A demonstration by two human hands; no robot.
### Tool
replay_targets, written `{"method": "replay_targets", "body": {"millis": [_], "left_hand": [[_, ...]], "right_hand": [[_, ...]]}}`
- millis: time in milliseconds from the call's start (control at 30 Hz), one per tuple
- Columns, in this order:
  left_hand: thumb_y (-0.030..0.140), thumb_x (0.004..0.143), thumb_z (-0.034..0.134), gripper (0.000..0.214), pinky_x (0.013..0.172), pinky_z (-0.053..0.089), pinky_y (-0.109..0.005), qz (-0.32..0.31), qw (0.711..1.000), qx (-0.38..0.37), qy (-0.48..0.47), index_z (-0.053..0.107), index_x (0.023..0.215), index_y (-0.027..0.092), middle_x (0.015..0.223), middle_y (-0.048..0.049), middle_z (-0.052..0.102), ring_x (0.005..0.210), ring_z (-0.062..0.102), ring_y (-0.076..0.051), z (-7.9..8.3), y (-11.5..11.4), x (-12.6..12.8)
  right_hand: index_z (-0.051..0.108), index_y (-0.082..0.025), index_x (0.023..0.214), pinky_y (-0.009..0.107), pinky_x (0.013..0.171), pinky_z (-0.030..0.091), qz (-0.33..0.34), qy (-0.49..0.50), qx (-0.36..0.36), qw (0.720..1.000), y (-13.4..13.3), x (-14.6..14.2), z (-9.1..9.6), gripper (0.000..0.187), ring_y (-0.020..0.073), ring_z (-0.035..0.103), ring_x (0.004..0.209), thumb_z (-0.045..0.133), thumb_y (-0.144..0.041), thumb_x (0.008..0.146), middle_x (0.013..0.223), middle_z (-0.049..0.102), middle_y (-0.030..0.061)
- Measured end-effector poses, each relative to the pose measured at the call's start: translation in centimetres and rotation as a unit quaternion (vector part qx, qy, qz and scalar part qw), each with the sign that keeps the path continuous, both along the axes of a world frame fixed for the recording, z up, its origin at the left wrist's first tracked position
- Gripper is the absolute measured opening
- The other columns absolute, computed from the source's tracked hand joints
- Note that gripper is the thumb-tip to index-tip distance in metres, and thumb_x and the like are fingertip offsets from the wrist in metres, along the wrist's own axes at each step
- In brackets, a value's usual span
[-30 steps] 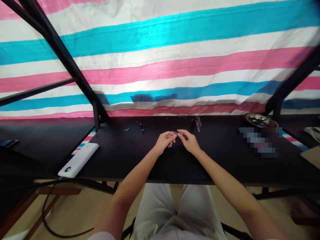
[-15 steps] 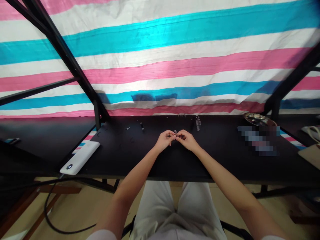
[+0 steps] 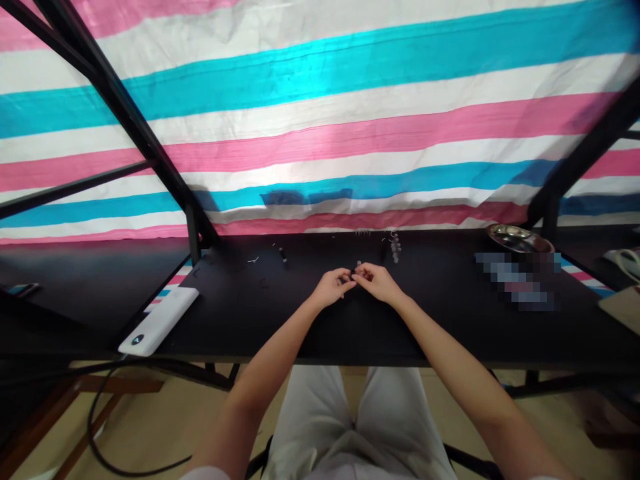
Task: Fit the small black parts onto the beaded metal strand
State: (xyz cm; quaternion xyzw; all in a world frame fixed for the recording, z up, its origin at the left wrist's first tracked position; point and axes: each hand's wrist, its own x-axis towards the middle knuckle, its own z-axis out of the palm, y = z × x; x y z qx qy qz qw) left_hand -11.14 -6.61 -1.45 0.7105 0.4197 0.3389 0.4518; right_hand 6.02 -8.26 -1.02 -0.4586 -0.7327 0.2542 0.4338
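Note:
My left hand and my right hand meet over the middle of a black table, fingertips pinched together. Between them sits a tiny pale object, too small to name; it pokes up just above the fingertips. Both hands have their fingers curled into a pinch. Behind the hands, near the table's far edge, lies a small cluster of pale beads and a short dark piece.
A white power bank with a black cable lies at the table's left front corner. A metal dish stands at the far right beside a blurred patch. Striped pink, blue and white cloth hangs behind, with black frame bars left and right.
The hands have drawn closer and dropped slightly toward the table; the small object, earlier held flat between them, now points upward at the fingertips.

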Motion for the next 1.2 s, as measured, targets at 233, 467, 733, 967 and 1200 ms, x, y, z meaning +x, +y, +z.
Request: {"method": "replay_targets", "body": {"millis": [233, 467, 733, 967, 1200], "left_hand": [[0.033, 0.074, 0.059, 0.021, 0.047, 0.036, -0.018, 0.042, 0.993, 0.092, 0.053, 0.060, 0.087, 0.017, 0.069, 0.0008, 0.060, 0.045, 0.044, -0.005, 0.1, -0.3, -0.1], [0.035, 0.075, 0.058, 0.024, 0.049, 0.036, -0.018, 0.066, 0.988, 0.126, 0.064, 0.060, 0.088, 0.016, 0.073, -0.0003, 0.062, 0.044, 0.040, -0.004, 0.1, -0.3, 0.1], [0.037, 0.073, 0.061, 0.031, 0.047, 0.040, -0.018, 0.072, 0.993, 0.074, 0.062, 0.062, 0.094, 0.014, 0.077, -0.0013, 0.065, 0.044, 0.048, -0.004, 0.1, 0.4, 1.8], [0.035, 0.073, 0.062, 0.028, 0.045, 0.043, -0.019, 0.045, 0.994, 0.041, 0.091, 0.062, 0.092, 0.014, 0.080, -0.0023, 0.066, 0.044, 0.052, -0.006, -0.1, 2.9, 5.7], [0.035, 0.074, 0.060, 0.021, 0.068, 0.046, -0.024, 0.074, 0.971, 0.123, 0.192, 0.066, 0.089, 0.021, 0.074, 0.0007, 0.066, 0.073, 0.061, -0.014, 0.6, 3.9, 9.4]], "right_hand": [[0.059, -0.017, 0.081, 0.023, 0.052, 0.042, 0.025, 0.005, -0.021, 0.999, 0.0, 0.0, 0.2, 0.020, 0.0097, 0.048, 0.053, 0.058, -0.036, 0.076, 0.064, 0.054, -0.0015], [0.061, -0.016, 0.087, 0.024, 0.059, 0.045, 0.038, -0.051, -0.077, 0.995, 0.0, 1.8, 0.7, 0.016, 0.0107, 0.054, 0.058, 0.056, -0.026, 0.076, 0.069, 0.061, 0.0004], [0.065, -0.016, 0.077, 0.023, 0.060, 0.043, -0.112, -0.149, -0.160, 0.969, 0.3, 6.2, 1.0, 0.014, 0.0132, 0.059, 0.062, 0.059, -0.028, 0.074, 0.068, 0.065, 0.0032], [0.069, -0.021, 0.082, 0.025, 0.061, 0.040, -0.272, -0.247, -0.179, 0.913, 0.4, 7.6, 0.8, 0.023, 0.0194, 0.062, 0.073, 0.057, -0.038, 0.075, 0.074, 0.067, 0.0061], [0.070, -0.024, 0.088, 0.027, 0.064, 0.043, -0.340, -0.245, -0.194, 0.887, 0.5, 7.4, 0.9, 0.027, 0.0212, 0.063, 0.080, 0.055, -0.043, 0.077, 0.085, 0.069, 0.0077]]}}
